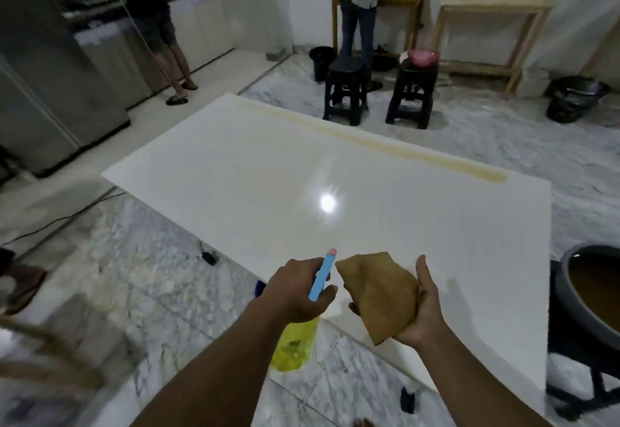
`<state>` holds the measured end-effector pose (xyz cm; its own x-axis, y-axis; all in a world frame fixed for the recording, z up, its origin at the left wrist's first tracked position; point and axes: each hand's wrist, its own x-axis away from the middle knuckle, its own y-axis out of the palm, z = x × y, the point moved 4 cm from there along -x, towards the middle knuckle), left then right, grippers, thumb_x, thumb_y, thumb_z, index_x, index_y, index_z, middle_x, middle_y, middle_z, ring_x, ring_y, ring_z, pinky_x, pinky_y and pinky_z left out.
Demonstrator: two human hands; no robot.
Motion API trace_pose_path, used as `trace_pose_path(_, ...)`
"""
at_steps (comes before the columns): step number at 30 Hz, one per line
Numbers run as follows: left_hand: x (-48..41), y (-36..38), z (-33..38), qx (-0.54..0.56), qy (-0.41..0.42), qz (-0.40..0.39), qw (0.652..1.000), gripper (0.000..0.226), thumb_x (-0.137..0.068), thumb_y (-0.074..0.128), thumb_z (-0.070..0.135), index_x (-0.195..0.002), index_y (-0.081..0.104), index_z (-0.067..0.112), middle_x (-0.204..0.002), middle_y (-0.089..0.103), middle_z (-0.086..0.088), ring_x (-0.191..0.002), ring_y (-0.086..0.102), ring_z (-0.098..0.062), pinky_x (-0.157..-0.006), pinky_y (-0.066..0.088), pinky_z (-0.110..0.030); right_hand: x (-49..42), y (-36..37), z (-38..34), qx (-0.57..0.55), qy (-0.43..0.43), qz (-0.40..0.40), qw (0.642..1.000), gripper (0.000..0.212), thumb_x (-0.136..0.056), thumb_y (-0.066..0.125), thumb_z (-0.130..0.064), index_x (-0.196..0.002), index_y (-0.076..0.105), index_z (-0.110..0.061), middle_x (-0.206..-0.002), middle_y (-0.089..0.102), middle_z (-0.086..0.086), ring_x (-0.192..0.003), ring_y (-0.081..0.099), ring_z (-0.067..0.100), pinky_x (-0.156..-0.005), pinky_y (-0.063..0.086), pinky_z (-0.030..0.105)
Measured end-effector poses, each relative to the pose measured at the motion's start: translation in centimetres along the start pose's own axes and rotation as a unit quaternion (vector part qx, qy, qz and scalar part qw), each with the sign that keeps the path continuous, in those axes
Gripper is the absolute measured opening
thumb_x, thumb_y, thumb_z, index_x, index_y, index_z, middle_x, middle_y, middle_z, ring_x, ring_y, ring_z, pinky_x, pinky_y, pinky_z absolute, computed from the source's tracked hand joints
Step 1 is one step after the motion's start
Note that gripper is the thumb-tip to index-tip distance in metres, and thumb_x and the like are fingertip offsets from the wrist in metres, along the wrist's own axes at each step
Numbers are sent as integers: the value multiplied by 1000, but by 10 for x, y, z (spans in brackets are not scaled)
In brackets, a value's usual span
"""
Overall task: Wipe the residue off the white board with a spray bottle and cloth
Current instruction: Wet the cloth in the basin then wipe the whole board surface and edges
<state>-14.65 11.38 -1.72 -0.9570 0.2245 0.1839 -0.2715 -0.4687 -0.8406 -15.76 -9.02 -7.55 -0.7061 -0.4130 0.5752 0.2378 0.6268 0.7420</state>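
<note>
The left hand (295,287) grips the yellow spray bottle (297,342) by its blue top. The right hand (421,309) holds a folded brown cloth (379,292). Both hover over the near edge of the white board (302,165).

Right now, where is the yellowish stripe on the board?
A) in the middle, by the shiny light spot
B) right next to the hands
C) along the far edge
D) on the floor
C: the stripe runs along the far edge of the board, on the side away from the person.
</note>
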Motion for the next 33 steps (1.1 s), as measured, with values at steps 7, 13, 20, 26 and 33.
trace_pose_path(7,-10,-67,-94,16,-106,71,992,27,-91,65,44,-104,63,21,-85,73,3,-79,66,-20,-73,54,-34,-119,104,-12,428,103,52,896,27,-87,66,-21,-106,70,-2,-94,70,19,-79,66,32,-71,57,36)
trace_pose_path(13,-27,-114,-194,39,-163,109,980,27,-91,66,44,-104,65,21,-79,63,9,-76,61,-14,-67,44,-26,-246,199,4,636,44,35,770,15,-88,61,-23,-96,63,-11,-68,59,6,-64,54,19,-66,46,30)
trace_pose_path(20,-62,-171,-342,75,-207,151,964,20,-91,65,41,-100,64,24,-72,61,11,-72,63,-15,-59,41,-22,-400,347,63,748,-78,-33,659,17,-94,55,-24,-101,65,-13,-65,56,2,-49,49,14,-48,38,24)
trace_pose_path(26,-79,-234,-479,114,-267,214,933,12,-89,67,33,-92,64,22,-73,68,3,-68,65,-17,-65,52,-31,-563,491,151,836,-182,-138,498,20,-93,52,-26,-103,69,-25,-85,67,0,-74,64,25,-63,50,32)
trace_pose_path(33,-85,-263,-584,125,-281,253,917,9,-87,68,28,-90,62,22,-67,64,0,-60,62,-19,-61,54,-39,-694,550,263,899,-263,-240,255,46,-93,54,-28,-139,52,-29,-145,50,8,-133,45,35,-102,41,51)
